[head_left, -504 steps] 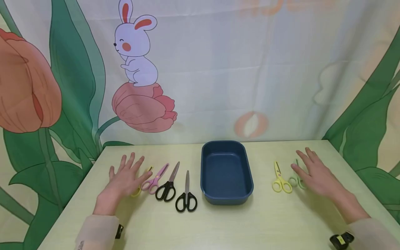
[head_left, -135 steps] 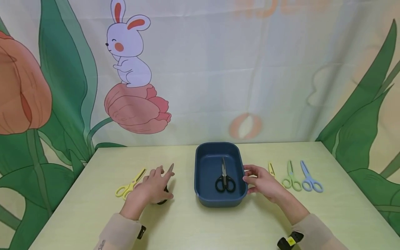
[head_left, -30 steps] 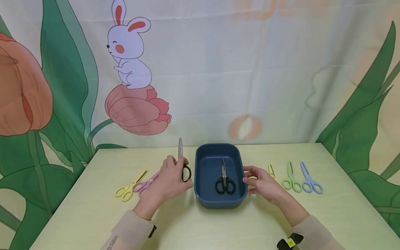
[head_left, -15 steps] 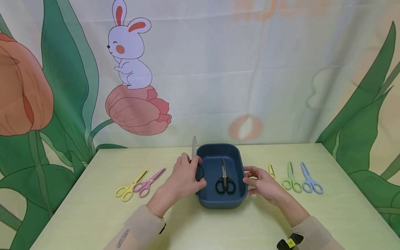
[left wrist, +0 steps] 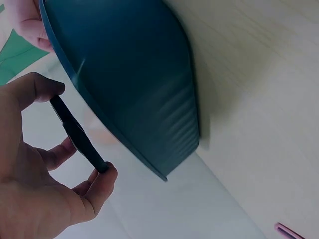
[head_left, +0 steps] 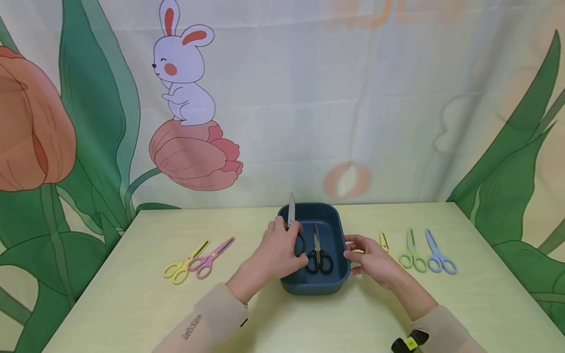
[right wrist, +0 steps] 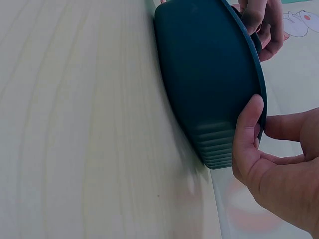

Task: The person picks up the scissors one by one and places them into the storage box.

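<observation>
Now the left hand (head_left: 278,247), gripping black scissors (head_left: 295,230), has moved over the bin (head_left: 340,279); right hand (head_left: 368,257) still grips its rim.

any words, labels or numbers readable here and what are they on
Left sleeve: small dark lettering, too blurred to read for sure.
Backdrop, top edge: faint orange lettering, washed out and cut off, unreadable.
Yellow tag at the right wrist: too small to read.
Tray, scissors: no text visible.
</observation>
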Demonstrator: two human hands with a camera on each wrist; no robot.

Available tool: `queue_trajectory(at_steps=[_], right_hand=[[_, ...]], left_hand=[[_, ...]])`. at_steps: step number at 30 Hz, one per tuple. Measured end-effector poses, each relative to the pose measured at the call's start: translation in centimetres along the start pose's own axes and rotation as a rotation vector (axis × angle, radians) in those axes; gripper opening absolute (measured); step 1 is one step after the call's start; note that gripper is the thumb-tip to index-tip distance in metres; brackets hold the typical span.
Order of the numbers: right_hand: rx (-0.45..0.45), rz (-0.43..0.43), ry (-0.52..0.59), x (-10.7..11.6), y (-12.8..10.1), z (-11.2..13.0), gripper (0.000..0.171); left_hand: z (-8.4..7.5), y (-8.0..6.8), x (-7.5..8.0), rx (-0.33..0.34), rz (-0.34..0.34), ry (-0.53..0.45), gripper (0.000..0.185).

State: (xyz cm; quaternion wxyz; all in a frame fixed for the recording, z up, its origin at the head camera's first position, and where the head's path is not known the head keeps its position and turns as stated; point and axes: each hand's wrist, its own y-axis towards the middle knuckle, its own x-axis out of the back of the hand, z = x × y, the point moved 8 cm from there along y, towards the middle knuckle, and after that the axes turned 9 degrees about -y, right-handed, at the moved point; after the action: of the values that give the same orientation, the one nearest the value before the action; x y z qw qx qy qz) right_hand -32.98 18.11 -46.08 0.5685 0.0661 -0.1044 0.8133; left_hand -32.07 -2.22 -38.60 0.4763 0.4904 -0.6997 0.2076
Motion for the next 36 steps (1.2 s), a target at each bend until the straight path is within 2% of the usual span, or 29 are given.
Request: queue_trajectory(at_steps=[13, 27, 36], right_hand=[[-0.016, -0.01, -0.009, 0.0, 0.0, -0.1, 0.05], [-0.02, -0.011, -0.016, 0.0, 0.0, -0.2, 0.051], [-0.019, -0.015, -0.015, 0.0, 0.0, -0.2, 0.052]], left_hand=[[-1.0, 1.5, -2.5, -0.026, 0.065, 0.154, 0.051], [-1.1, 2.1, -4.1, 0.012, 0.125, 0.207, 0.06], [-0.3, 2.5, -5.3, 0.052, 0.186, 0.243, 0.069]])
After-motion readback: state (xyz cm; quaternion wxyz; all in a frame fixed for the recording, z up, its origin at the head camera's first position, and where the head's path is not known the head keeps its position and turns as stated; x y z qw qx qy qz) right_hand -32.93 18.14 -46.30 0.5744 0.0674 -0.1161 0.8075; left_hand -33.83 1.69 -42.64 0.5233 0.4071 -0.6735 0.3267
